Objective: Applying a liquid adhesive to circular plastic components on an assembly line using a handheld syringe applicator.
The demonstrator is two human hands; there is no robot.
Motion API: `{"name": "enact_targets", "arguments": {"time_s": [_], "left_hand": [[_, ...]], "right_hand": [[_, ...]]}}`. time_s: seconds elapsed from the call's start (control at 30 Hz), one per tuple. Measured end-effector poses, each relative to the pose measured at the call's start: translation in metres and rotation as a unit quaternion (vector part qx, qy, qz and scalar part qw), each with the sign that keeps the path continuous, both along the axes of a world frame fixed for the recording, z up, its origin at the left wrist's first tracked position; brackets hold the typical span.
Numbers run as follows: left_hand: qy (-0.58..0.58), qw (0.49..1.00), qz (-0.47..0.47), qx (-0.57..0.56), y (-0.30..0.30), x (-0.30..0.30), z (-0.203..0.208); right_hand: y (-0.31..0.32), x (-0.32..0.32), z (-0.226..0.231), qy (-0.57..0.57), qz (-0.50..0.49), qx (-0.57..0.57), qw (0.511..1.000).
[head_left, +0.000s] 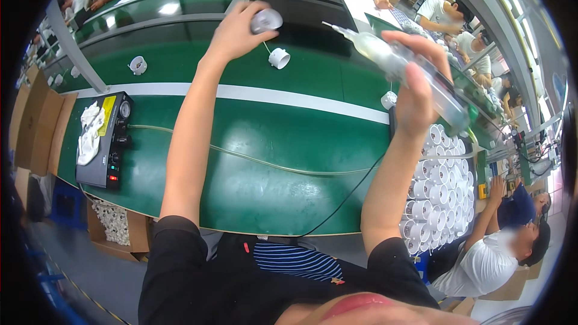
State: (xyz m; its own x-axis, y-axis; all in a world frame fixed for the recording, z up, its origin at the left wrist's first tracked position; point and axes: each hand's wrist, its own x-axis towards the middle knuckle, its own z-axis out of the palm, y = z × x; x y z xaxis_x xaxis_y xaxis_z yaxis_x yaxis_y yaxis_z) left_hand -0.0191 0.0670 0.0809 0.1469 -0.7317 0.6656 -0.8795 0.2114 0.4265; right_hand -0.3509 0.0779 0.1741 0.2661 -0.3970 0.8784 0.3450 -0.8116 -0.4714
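My left hand (233,35) is closed around a small white round part (266,21), held above the far side of the green bench; motion blurs it. My right hand (416,87) grips a clear dispensing syringe (374,50), its thin tip pointing up and left toward that part. A green fitting sits at the syringe's rear end. Just below my left hand, a white cup-shaped housing (279,58) with a thin wire lies on the bench. Another white housing (138,65) rests farther left, and one more (389,100) is beside my right wrist.
Many white housings (438,195) are massed right of my right forearm. A black dispenser box (102,162) with a white cloth (90,135) stands left; its clear hose (271,167) crosses the green bench (271,204). A metal post (75,48) rises far left. Co-workers sit beyond and at right.
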Motion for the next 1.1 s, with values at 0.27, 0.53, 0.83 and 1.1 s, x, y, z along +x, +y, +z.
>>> {"name": "enact_targets", "arguments": {"time_s": [0.27, 0.53, 0.83, 1.1], "left_hand": [[-0.107, 0.945, 0.272, 0.148, -0.015, 0.059, -0.103], [-0.176, 0.968, -0.046, 0.173, -0.021, -0.01, -0.085], [0.171, 0.955, -0.238, -0.05, 0.001, -0.048, 0.019], [0.135, 0.94, -0.308, -0.061, 0.053, -0.086, 0.076]], "right_hand": [[0.017, -0.021, 0.019, 0.037, 0.04, -0.168, 0.984], [0.02, -0.022, 0.02, 0.03, 0.018, -0.082, 0.996], [0.007, -0.014, 0.009, 0.007, -0.018, 0.002, 1.0], [0.002, -0.012, 0.009, 0.065, -0.004, 0.021, 0.998]]}}
